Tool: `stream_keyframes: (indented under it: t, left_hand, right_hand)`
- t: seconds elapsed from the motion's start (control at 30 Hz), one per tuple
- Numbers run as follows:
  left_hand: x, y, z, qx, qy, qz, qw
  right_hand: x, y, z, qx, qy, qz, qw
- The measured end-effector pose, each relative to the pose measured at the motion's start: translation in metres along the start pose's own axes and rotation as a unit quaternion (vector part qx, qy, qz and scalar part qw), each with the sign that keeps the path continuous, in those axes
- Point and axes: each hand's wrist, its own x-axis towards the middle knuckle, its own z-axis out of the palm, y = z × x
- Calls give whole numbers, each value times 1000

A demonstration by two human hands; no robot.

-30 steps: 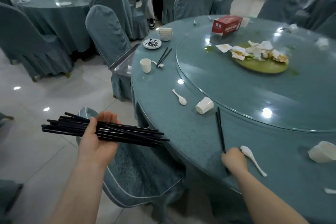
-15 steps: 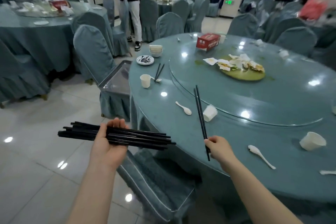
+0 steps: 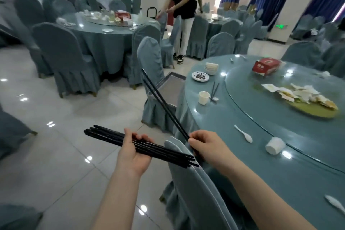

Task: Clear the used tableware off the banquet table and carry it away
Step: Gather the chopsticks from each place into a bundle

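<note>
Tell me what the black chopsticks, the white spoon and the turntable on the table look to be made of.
Chopsticks: probably plastic or lacquered wood, uniformly black with a slight sheen. White spoon: likely glazed ceramic or melamine, glossy and opaque. Turntable: glass by the look, clear with sharp light reflections and the blue cloth showing through.

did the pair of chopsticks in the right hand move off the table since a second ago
Yes. The pair of chopsticks lay on the table beside the tipped cup; now the right hand holds it off the table's edge, near the bundle.
</note>
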Motion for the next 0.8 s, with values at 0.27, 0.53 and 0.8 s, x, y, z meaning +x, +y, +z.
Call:
stream_keyframes:
  t: [0.27, 0.53, 0.8]
  left_hand:
    - [51, 62, -19, 17, 68, 45, 997]
    - [158, 138, 7, -15, 72, 95, 993]
    - [256, 197, 59, -21, 113, 127, 985]
  right_hand:
    - [78, -49, 94, -94, -146, -49, 984]
    - [211, -79, 150, -155, -185, -73, 968]
    - [339, -91, 149, -174, -161, -81, 968]
